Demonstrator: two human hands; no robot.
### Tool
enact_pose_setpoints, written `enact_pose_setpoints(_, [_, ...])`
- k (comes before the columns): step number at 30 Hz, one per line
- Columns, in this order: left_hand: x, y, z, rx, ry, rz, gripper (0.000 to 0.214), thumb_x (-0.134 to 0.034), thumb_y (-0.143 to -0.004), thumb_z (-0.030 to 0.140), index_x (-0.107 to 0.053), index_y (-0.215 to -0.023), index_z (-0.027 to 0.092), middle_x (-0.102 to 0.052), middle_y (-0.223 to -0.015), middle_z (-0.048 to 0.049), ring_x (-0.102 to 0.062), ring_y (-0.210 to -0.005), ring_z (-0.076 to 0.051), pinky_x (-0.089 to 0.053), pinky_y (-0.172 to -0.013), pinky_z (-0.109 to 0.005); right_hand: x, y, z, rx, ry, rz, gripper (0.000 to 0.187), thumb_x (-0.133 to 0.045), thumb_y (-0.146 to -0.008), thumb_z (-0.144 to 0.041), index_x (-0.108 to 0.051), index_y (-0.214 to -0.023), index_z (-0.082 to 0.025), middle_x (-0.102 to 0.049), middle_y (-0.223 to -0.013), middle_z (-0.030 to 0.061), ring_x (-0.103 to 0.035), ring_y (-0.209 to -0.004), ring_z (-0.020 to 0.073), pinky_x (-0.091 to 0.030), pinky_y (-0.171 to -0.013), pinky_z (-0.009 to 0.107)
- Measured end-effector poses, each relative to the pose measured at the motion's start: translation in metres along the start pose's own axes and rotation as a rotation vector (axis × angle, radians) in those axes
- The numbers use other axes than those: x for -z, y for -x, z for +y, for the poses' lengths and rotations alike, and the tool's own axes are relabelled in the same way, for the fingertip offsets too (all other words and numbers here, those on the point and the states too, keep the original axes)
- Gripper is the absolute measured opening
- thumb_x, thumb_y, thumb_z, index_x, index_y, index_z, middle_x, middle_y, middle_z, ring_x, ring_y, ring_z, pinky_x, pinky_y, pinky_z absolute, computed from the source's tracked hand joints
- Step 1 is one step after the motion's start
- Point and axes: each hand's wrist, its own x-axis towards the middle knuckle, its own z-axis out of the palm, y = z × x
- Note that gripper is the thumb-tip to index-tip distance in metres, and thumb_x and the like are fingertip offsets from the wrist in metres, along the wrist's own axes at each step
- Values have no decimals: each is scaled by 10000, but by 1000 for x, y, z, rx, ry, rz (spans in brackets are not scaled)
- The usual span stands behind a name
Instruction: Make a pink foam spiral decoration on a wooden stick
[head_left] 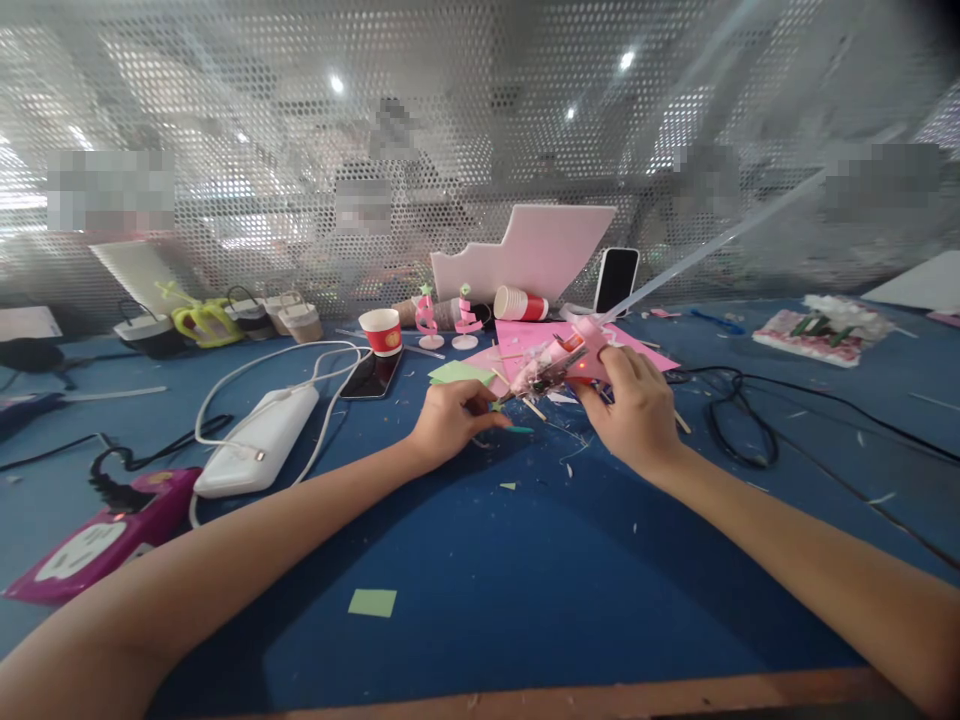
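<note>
My right hand [634, 405] is closed round a pink hot glue gun [566, 362], whose nozzle points left and down toward my left hand. A clear glue stick [705, 252] sticks up and to the right from the gun's back. My left hand [450, 420] pinches a small green star on a thin stick [501, 407] just at the nozzle. Both hands hover low over the blue table [480, 570]. Pink paper [525, 340] and a light green sheet [457, 373] lie right behind them.
A white power bank [259, 440] with cables lies at left, with a pink box [97, 540] beside it. Behind stand a red paper cup [382, 330], a phone [373, 373], two pink spiral trees [446, 318], a white foam board [525, 250] and a propped phone [616, 278]. Black cables [742, 420] run along the right. A green paper square [373, 602] lies near me.
</note>
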Motion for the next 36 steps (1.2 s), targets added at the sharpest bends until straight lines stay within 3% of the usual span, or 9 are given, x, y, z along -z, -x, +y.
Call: enact_pose_setpoints(36, [-1,0,-2,3,-16,-21,329,-757,-615,450,-626,-674,155,-590,-554,22,-513,-514,-86,-429,-521,-216,-1,1,2,-3,-16,16,82,-488,-866,-285,-514,-893,-211,-569,-790,67,-536,-756,245,-403,-659,360])
